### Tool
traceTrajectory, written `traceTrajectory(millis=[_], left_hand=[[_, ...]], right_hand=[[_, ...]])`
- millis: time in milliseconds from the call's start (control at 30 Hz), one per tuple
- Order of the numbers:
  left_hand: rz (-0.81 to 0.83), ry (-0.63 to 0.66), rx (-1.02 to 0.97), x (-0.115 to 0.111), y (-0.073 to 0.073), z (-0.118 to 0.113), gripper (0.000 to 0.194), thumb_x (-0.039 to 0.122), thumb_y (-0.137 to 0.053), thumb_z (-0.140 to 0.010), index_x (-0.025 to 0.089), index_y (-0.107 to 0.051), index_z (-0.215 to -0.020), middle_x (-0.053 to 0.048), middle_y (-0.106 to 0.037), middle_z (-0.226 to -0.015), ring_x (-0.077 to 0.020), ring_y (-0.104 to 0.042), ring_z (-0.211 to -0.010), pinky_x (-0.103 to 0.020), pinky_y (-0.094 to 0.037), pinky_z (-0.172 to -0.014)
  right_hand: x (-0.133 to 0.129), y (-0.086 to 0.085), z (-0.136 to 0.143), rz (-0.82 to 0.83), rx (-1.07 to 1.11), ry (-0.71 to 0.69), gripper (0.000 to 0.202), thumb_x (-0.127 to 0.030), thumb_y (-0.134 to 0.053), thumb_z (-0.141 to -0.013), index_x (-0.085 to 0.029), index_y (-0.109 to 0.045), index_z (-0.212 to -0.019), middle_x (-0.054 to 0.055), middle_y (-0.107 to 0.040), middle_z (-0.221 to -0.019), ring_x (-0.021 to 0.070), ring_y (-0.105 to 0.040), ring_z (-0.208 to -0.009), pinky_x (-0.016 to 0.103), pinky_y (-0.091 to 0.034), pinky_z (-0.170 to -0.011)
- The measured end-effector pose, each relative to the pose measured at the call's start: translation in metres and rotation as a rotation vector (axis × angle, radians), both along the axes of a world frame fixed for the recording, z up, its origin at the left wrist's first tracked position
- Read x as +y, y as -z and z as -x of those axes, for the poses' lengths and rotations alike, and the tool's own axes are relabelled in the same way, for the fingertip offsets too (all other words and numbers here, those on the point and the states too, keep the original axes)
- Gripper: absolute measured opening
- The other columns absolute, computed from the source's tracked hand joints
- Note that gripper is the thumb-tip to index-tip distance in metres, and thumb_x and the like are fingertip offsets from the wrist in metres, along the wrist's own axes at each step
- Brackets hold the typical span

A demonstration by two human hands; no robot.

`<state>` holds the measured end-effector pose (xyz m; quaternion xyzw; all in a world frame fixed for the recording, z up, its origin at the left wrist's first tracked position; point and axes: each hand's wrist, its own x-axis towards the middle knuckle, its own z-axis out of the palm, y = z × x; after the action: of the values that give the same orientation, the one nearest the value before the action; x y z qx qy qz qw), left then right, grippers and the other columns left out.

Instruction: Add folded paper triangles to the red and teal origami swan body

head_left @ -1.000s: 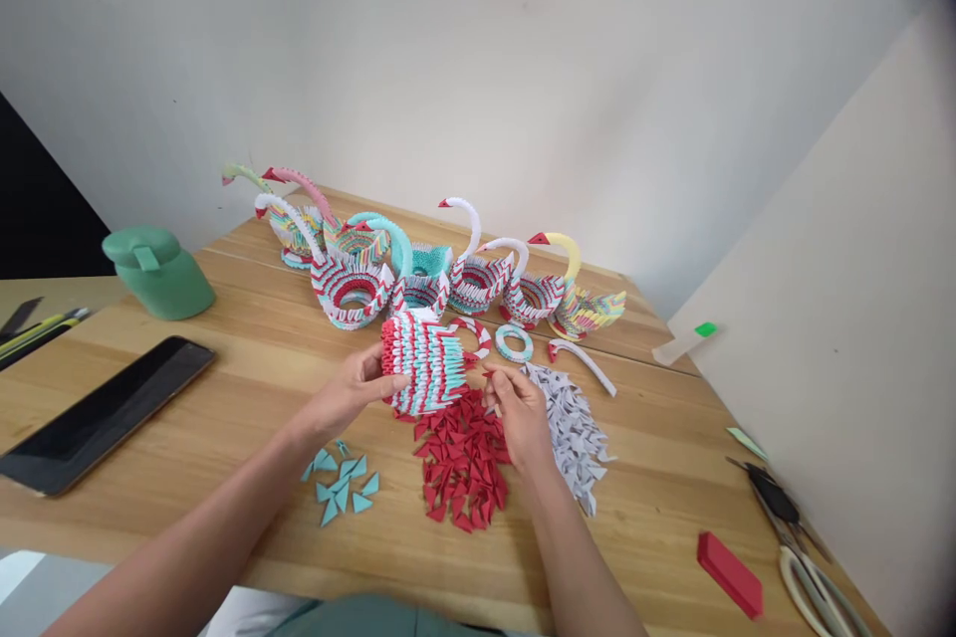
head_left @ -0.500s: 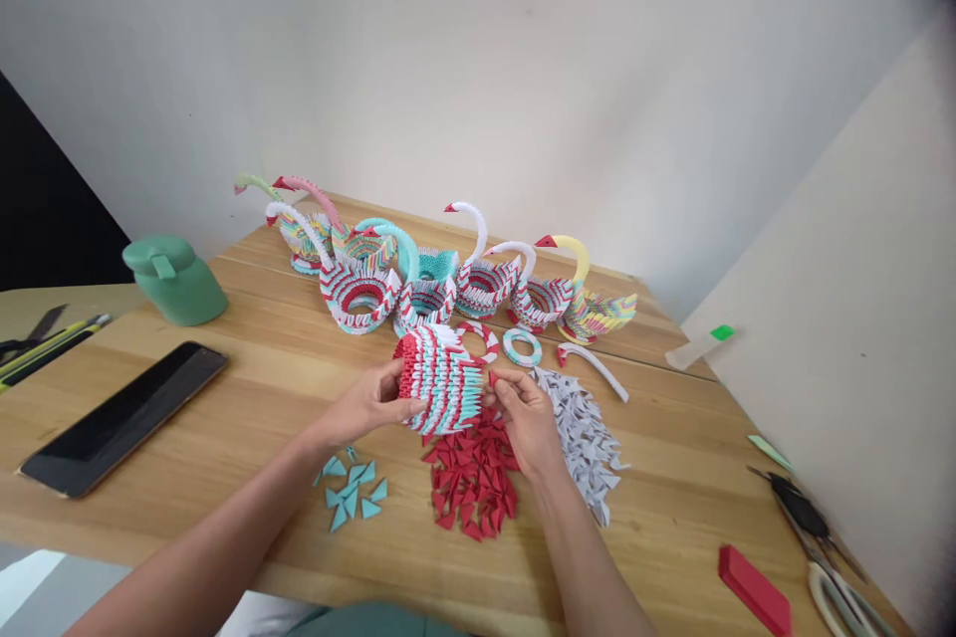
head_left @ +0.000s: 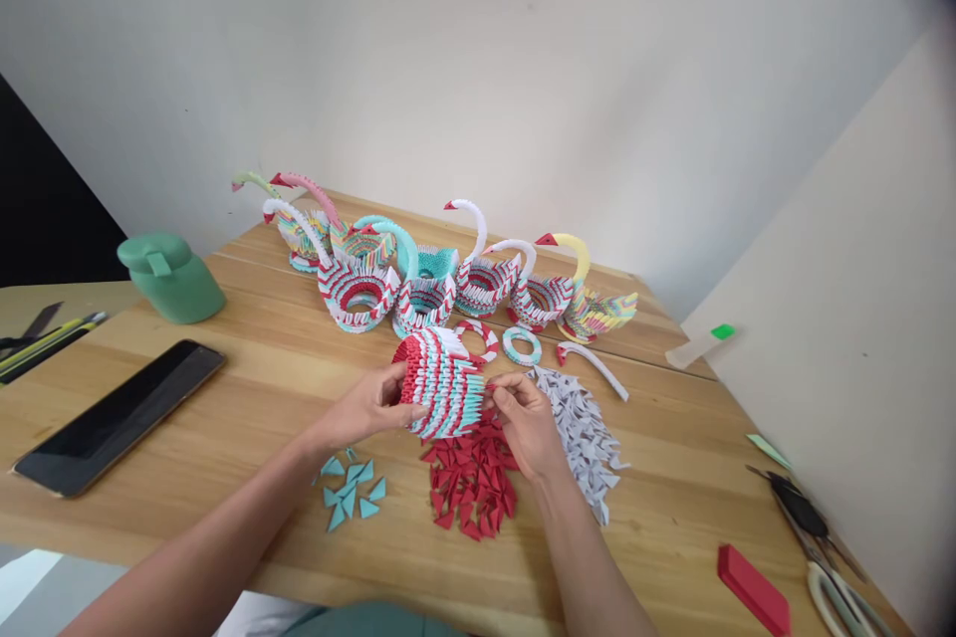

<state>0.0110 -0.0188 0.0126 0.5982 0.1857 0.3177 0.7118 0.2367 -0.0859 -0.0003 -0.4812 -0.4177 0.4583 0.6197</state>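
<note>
A person sits at a wooden table, both bare hands raised just above it. The left hand grips a half-built paper body, striped red, white and teal, with the thumb on its near side and the fingers curled round its red end. The right hand meets the body's teal-tipped edge, fingers pinched together there; whether they hold a small piece is too small to tell.

Directly under the right fingers lies a heap of red pieces. Just to the right of that hand is a heap of white pieces. Below the left wrist sits a small scatter of teal pieces.

Beyond the fingers, near the body, lie a red-and-white ring, a teal ring and a curved white neck. Further back stands a row of finished paper swans.

Well to the left of the left hand are a dark tablet and a green dispenser. Well to the right of the right hand are a red block and scissors.
</note>
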Motion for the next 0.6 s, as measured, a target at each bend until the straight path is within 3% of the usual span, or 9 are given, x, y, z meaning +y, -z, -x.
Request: traceTrajectory(millis=[600], left_hand=[[-0.055,0.022,0.082,0.0017,0.0020,0.0032,0.037,0.034,-0.070,-0.079,0.012,-0.060,-0.107,-0.008,-0.066,-0.101,-0.0200,-0.059,-0.090,-0.032,-0.047,-0.081]], right_hand=[[0.0009,-0.0032,0.0009,-0.007,0.147,-0.015,0.024,-0.036,-0.087,-0.058,-0.023,-0.069,-0.067,-0.002,-0.065,-0.073,0.0131,-0.056,-0.060,0.026,-0.048,-0.060]])
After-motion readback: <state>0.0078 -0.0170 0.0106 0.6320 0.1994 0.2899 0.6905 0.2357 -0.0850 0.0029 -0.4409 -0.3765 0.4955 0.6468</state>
